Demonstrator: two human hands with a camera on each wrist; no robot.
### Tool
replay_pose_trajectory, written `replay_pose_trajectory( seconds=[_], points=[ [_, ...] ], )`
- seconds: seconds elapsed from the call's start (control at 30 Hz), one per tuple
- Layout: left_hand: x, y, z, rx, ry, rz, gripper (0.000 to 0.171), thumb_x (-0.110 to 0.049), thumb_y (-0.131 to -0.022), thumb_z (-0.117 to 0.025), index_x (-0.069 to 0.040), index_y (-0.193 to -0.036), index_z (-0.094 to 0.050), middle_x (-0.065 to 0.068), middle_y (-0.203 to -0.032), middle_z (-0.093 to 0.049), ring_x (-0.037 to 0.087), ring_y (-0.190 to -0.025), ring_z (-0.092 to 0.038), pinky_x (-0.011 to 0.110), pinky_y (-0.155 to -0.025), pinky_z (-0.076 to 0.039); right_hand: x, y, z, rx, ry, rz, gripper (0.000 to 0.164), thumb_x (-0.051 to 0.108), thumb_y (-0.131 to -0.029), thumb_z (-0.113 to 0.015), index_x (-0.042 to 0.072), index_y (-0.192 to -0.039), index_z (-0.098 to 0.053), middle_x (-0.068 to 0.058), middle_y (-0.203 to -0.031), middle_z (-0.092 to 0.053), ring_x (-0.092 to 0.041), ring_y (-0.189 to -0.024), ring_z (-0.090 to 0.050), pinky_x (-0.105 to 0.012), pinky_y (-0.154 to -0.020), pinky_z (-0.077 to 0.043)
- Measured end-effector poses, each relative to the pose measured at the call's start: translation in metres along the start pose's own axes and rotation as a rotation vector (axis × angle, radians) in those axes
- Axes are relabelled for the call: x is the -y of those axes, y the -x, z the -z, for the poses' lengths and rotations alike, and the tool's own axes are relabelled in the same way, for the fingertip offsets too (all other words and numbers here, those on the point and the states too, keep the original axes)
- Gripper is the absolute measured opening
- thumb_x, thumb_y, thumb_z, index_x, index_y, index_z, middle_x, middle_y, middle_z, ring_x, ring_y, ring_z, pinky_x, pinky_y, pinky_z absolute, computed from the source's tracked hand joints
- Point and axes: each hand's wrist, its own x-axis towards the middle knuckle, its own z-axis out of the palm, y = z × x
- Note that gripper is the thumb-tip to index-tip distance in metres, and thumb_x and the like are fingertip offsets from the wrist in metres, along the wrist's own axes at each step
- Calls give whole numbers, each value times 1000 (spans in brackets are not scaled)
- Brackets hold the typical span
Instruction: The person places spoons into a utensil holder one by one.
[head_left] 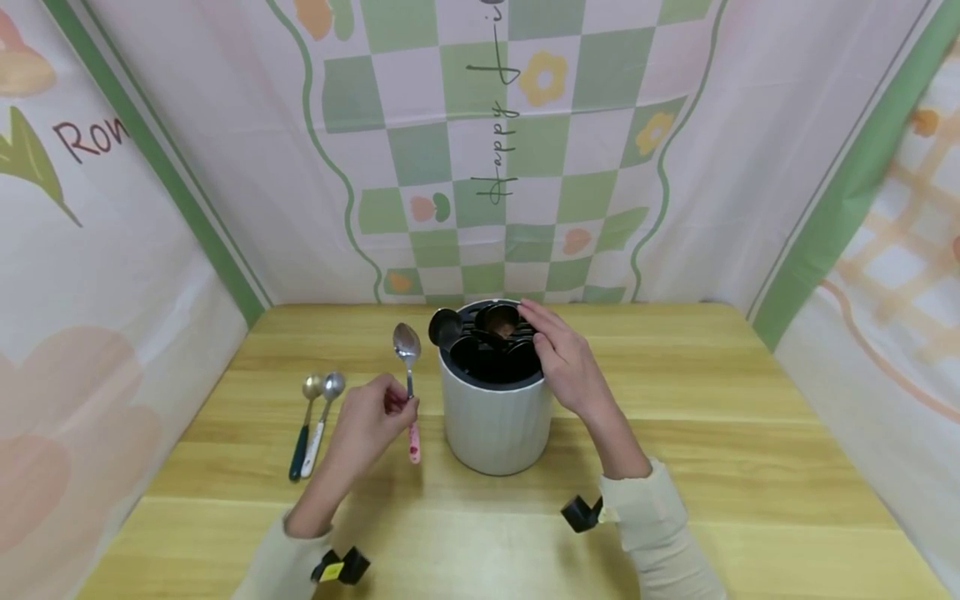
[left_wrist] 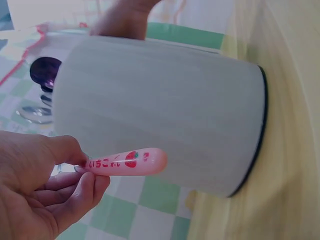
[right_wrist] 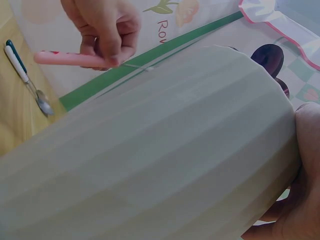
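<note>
A spoon with a pink strawberry-print handle (left_wrist: 132, 162) is pinched between the thumb and fingers of my left hand (head_left: 372, 419). Its metal bowl (head_left: 407, 342) points upward, beside the white ribbed utensil holder (head_left: 497, 429) and apart from it. My right hand (head_left: 572, 367) rests against the holder's right side, its fingers extended along the dark upper rim. Several black utensil heads (head_left: 446, 327) stick up out of the holder's top. In the right wrist view, the holder (right_wrist: 165, 145) hides part of the right hand's grip.
Left of my left hand, two spoons lie side by side on the wooden table (head_left: 675, 400): one dark green-handled spoon (head_left: 300, 450) and one white-handled spoon (head_left: 315, 446). A printed cloth (head_left: 480, 150) with green checks hangs behind the table.
</note>
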Motion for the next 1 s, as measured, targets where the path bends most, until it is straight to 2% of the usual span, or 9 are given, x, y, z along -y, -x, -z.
replay_pose_trajectory(
  seconds=[0.27, 0.5, 0.83, 1.0],
  points=[
    [-19, 8, 13, -95, 29, -122, 9, -6, -85, -74, -6, -86, -65, 7, -80, -71, 14, -72, -69, 15, -59, -56, -1, 0, -1, -2, -7, 1, 47, 12, -103, -35, 9, -149, -47, -7, -159, -40, -28, -149, -34, -51, -123, -27],
    [-37, 11, 23, -150, 86, -184, 10, -3, -86, -74, -4, -88, -64, 8, -81, -71, 15, -74, -71, 15, -61, -58, -1, 0, -1, 0, -7, 1, 47, 12, -103, -35, 9, -149, -47, -8, -159, -40, -29, -149, -33, -52, -123, -27],
    [-66, 2, 34, -226, 182, -307, 12, -3, -87, -74, -1, -91, -62, 10, -84, -74, 18, -78, -73, 21, -67, -61, -2, 0, 0, -5, -19, 3, 47, 12, -103, -35, 9, -149, -46, -7, -159, -39, -29, -149, -32, -51, -123, -26],
    [-78, -5, 35, -306, 205, -380, 13, -4, -86, -75, 0, -90, -63, 12, -85, -74, 20, -78, -75, 24, -67, -62, -2, -1, 0, -3, -18, 7, 47, 12, -103, -35, 9, -149, -46, -7, -159, -40, -28, -149, -33, -51, -123, -26]
  ],
)
